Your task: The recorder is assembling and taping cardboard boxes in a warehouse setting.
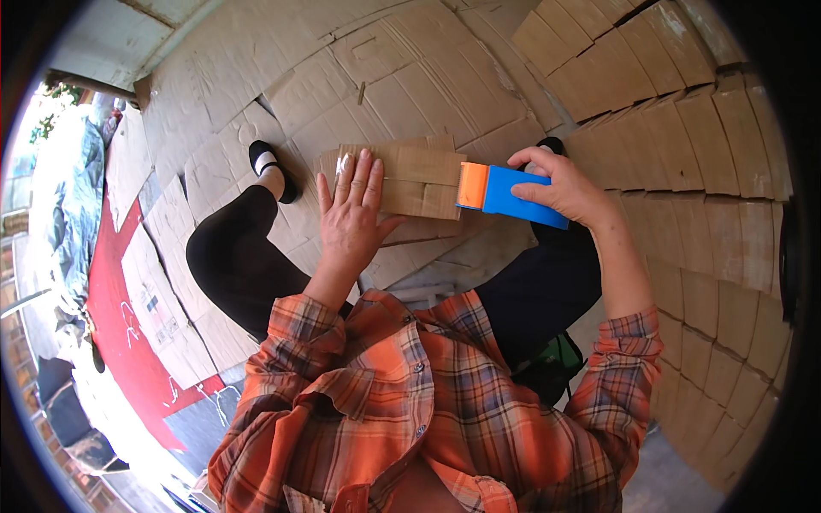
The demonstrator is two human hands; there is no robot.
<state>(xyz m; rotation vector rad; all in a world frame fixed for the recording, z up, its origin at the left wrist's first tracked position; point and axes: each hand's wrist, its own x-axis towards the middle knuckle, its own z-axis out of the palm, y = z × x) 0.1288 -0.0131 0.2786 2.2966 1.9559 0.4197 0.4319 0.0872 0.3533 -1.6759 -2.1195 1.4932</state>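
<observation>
A small flat cardboard box (pixel 419 182) lies between my legs, with a seam running along its top. My left hand (pixel 352 201) rests flat on its left end, fingers stretched out. A shiny clear patch, like tape, shows by those fingertips. In my right hand (pixel 564 186) is a blue tape dispenser (pixel 513 195) with an orange front. Its orange front meets the right end of the box. My thumb lies over the blue body; the other fingers are partly hidden behind it.
Flattened cardboard sheets (pixel 282 103) cover the floor. Tall rows of stacked cardboard boxes (pixel 676 145) stand close on my right. A red sheet (pixel 120 282) lies at the left, near bluish plastic wrapping (pixel 75 197). A dark green bag (pixel 552 368) sits beside my right thigh.
</observation>
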